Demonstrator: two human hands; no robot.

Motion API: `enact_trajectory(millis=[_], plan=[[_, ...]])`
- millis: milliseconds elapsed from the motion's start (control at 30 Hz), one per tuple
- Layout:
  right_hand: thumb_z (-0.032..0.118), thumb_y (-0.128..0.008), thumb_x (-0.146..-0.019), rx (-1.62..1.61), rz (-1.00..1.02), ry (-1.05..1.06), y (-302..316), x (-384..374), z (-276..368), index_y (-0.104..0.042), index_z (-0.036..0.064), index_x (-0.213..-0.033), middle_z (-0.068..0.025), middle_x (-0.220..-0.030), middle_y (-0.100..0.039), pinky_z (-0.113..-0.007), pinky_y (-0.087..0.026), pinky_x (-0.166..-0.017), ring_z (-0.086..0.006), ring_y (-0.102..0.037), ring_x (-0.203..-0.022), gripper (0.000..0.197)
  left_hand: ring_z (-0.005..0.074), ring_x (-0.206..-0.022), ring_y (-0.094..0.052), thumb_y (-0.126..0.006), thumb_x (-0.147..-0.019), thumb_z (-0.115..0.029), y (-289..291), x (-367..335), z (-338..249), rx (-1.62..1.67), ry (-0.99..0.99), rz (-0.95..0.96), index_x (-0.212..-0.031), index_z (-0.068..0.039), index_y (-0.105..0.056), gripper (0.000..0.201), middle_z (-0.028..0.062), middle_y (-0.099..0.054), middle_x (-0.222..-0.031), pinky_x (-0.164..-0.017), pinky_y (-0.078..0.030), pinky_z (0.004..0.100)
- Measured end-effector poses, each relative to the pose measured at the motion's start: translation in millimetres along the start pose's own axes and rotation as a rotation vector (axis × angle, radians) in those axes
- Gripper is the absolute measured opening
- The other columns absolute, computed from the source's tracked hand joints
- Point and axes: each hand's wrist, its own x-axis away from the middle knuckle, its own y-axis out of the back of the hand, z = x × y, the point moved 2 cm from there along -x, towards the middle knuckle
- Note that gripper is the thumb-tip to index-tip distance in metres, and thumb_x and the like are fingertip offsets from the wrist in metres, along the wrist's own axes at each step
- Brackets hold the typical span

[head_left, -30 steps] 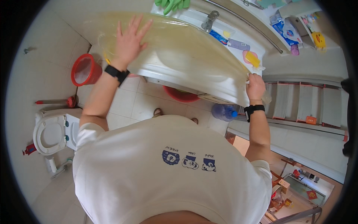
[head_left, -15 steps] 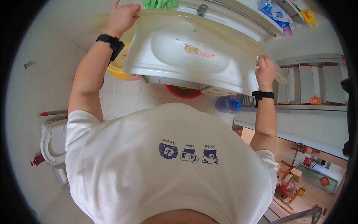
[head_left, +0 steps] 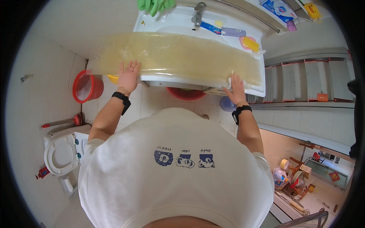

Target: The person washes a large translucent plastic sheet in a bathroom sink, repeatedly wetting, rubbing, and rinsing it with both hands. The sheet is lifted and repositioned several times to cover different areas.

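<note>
Left hand (head_left: 128,78) and right hand (head_left: 237,90) are laid open, fingers extended, nothing visibly gripped, along the near edge of the translucent yellowish plastic sheet (head_left: 182,57), apparently to steady it. It is supported by the white washbasin (head_left: 176,17), its left end overhanging. Behind, green rubber gloves (head_left: 156,5), a blue tube (head_left: 210,27) and, presumably for drainage, a dish-held yellow block (head_left: 251,43) are kept.

Observed: smooth, glossy, translucent plastic in sheet (head_left: 182,57); glossy, ceramic-looking finish on sink (head_left: 171,19); shiny metal on faucet (head_left: 199,15); matt cloth in shirt (head_left: 175,190); smooth plastic in bucket (head_left: 98,88); rubbery look on gloves (head_left: 156,5).
</note>
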Motion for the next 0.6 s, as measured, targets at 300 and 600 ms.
enact_trajectory(millis=[300, 600], plan=[[0.051, -0.045, -0.093, -0.021, -0.19, -0.19, -72, -102, 119, -0.034, -0.0119, -0.137, -0.0282, -0.146, -0.031, -0.048, -0.02, -0.114, -0.0386, -0.028, -0.138, 0.078, 0.0292, -0.141, -0.027, -0.065, -0.073, -0.03, 7, -11, -55, 0.157, -0.098, 0.144, -0.146, -0.018, -0.033, 0.081, 0.0107, -0.033, -0.151, -0.116, -0.013, 0.0528], [0.009, -0.045, -0.087, -0.304, -0.05, 0.369, -77, -168, 181, -0.049, -0.004, -0.124, -0.0245, -0.129, -0.049, -0.047, -0.035, -0.104, -0.0364, -0.046, -0.122, 0.039, 0.0279, -0.142, -0.024, -0.063, -0.075, -0.034, 7, -9, -53, 0.207, -0.108, 0.176, -0.147, -0.017, -0.032, 0.08, 0.0087, -0.029, -0.153, -0.117, -0.011, 0.05]])
